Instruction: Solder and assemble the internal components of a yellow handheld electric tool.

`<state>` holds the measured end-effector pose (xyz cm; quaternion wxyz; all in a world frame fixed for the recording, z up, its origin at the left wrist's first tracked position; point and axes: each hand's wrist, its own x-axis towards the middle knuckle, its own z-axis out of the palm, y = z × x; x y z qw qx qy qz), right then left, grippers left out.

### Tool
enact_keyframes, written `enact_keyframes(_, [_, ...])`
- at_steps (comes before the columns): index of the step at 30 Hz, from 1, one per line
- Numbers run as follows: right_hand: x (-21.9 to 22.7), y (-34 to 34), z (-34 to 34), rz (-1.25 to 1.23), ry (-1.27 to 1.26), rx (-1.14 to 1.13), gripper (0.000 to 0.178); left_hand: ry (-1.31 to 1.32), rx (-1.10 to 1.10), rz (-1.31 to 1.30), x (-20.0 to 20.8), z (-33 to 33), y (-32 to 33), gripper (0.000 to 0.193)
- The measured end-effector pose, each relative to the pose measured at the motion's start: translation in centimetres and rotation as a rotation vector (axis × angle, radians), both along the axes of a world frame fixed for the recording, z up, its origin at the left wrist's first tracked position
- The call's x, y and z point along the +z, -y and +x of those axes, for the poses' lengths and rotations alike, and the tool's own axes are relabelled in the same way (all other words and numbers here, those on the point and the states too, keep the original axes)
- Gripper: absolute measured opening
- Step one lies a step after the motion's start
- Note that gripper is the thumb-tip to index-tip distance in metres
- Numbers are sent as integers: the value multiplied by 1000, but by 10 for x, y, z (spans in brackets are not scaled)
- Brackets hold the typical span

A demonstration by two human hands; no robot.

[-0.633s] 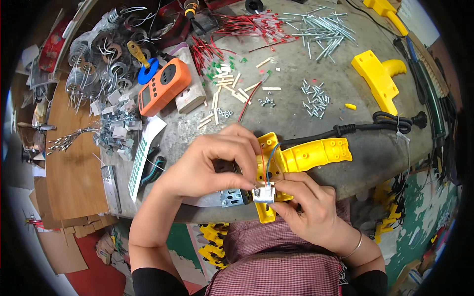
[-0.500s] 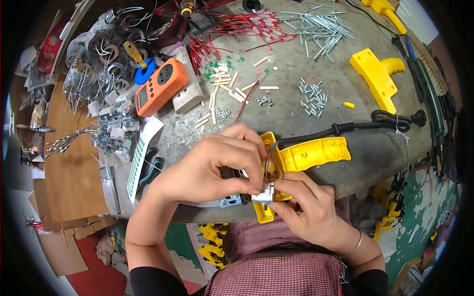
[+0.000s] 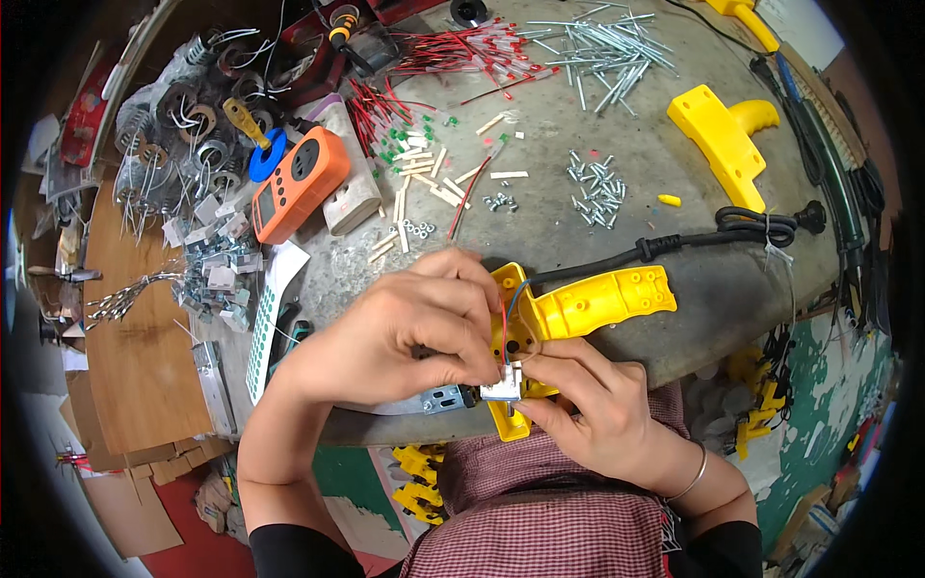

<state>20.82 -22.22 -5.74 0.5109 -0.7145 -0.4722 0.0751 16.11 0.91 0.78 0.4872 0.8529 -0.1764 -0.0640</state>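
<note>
The right hand point(image 3: 605, 397) pinches a small white block point(image 3: 501, 389) with a blue lower edge, perhaps a switch, between thumb and fingers. Red and blue wires point(image 3: 506, 332) run down to the block's top. The left hand point(image 3: 424, 323) is closed, with thumb and index fingertips pressed together at the block's upper left corner; what lies between them is hidden. Under both hands is an open yellow tool housing half point(image 3: 607, 301), its handle pointing right. A black power cable point(image 3: 602, 262) enters it. Left of the block lies a metal part point(image 3: 445, 399), partly covered by the left hand.
Across the bench lie a second yellow housing point(image 3: 723, 140), screws point(image 3: 597, 191), long metal pins point(image 3: 617, 53), red-wired lights point(image 3: 472, 48) and white sticks point(image 3: 414, 164). An orange meter point(image 3: 301, 183) and coil parts point(image 3: 193, 135) stand left. The bench edge point(image 3: 385, 429) is close to me.
The view has shifted slightly, so the bench things sit a little further left. Both hands keep their grip at the white block, which tilts slightly differently.
</note>
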Motion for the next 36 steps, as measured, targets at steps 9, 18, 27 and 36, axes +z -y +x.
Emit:
enact_keyframes(9, [2, 1, -2, -20, -75, -5, 49, 0, 153, 80, -3, -2, -1, 25])
enact_keyframes(18, [-4, 3, -6, 6, -106, -14, 49, -132, -72, -40, -5, 18, -9, 21])
enact_keyframes(27, [7, 3, 0, -83, -46, 49, 42, -145, 57, -124, -8, 8, -7, 16])
enact_keyframes(36, [7, 2, 6, -52, 4, 74, 45, -154, 32, -123, -6, 5, -2, 14])
